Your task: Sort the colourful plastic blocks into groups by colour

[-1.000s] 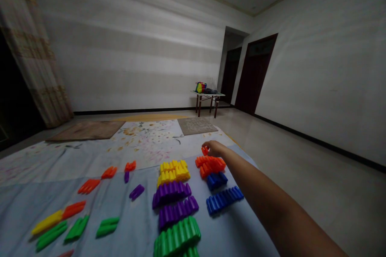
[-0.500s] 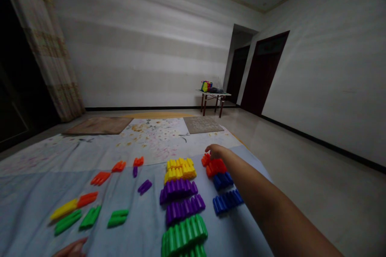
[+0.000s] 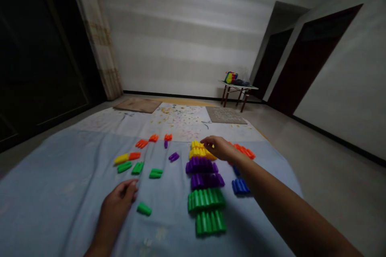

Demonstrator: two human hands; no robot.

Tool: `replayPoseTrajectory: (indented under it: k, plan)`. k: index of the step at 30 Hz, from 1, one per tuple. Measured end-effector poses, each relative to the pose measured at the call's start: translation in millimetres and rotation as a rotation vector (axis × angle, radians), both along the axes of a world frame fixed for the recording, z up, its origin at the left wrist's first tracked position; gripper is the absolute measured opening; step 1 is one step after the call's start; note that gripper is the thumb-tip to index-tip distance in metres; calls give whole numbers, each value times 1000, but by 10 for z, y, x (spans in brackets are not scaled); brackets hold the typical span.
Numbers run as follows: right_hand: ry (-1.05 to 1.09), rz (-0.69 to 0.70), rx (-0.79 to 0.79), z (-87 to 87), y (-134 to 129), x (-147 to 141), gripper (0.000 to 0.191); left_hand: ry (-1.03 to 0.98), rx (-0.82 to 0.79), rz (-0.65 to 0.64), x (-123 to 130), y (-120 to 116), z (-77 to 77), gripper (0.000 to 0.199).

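My right hand [image 3: 219, 147] is over the right side of the yellow plastic pieces [image 3: 197, 152], fingers apart and bent downward, with nothing visible in them. Nearer me stand rows of purple pieces [image 3: 202, 165] and green pieces [image 3: 207, 198]. My right forearm partly covers the orange-red pieces [image 3: 245, 151] and blue pieces [image 3: 240, 187]. At the left, my left hand [image 3: 119, 197] hovers low over the cloth, fingers loosely curled, thumb apart, seemingly holding nothing. Close by lies a single green piece [image 3: 144, 209]; beyond the fingers is a green pair [image 3: 138, 168].
Loose orange pieces [image 3: 141, 143], a yellow piece [image 3: 121, 159] and small purple pieces [image 3: 174, 157] lie scattered at left. Two mats, one brown [image 3: 138, 105] and one grey [image 3: 226, 115], lie at the far edge of the cloth [image 3: 90, 160]. A small table [image 3: 239, 85] stands behind.
My right hand has gone from the orange-red pieces leftward to the yellow ones. More of my left hand now shows. The view has turned left and tilted down.
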State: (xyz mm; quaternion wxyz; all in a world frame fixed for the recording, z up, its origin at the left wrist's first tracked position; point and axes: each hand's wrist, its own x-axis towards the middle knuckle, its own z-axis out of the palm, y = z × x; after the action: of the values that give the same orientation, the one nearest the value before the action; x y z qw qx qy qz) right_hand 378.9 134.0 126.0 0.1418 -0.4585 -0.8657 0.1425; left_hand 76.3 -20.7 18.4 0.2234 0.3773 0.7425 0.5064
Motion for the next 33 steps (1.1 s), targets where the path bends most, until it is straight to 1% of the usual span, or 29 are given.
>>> replayPoseTrajectory:
  k: [2,4,5,6,8,11,14,16,18,20,24,26,28,30,33]
  plan:
    - [24,184,-8,-51,-268,-271,30,-42,-11,-19,43,-20,36,48]
    - [8,359,-32,-105,-498,-529,32,-71,2,-29,57,-28,30,48]
    - [-7,413,-37,-134,-587,-652,33,-80,10,-32,57,-29,19,48]
    - [-33,438,-34,-165,-654,-771,34,-88,16,-36,56,-29,6,48]
    - [-96,408,-20,-239,-723,-992,35,-105,28,-39,53,-25,-14,47]
    - [-171,298,-10,-372,-713,-1278,35,-134,48,-51,57,-21,-21,46]
    - [-210,208,7,-504,-674,-1497,35,-144,62,-56,57,-24,-28,46]
    - [-235,173,14,-564,-659,-1590,37,-139,68,-56,50,-25,-42,46]
    - [-259,174,14,-588,-650,-1626,37,-134,70,-60,44,-24,-55,46]
    - [-279,220,4,-576,-640,-1597,36,-132,73,-62,43,-21,-61,46]
    - [-319,374,-37,-480,-648,-1409,39,-118,77,-65,54,-18,-56,45]
    - [-327,414,-51,-432,-687,-1316,43,-113,77,-66,56,-16,-61,45]
    - [-313,390,-44,-411,-752,-1265,45,-109,79,-64,54,-11,-72,44]
    - [-285,308,-15,-425,-831,-1262,45,-108,83,-64,50,-4,-80,44]
    - [-258,192,16,-494,-949,-1312,45,-107,82,-65,49,3,-70,45]
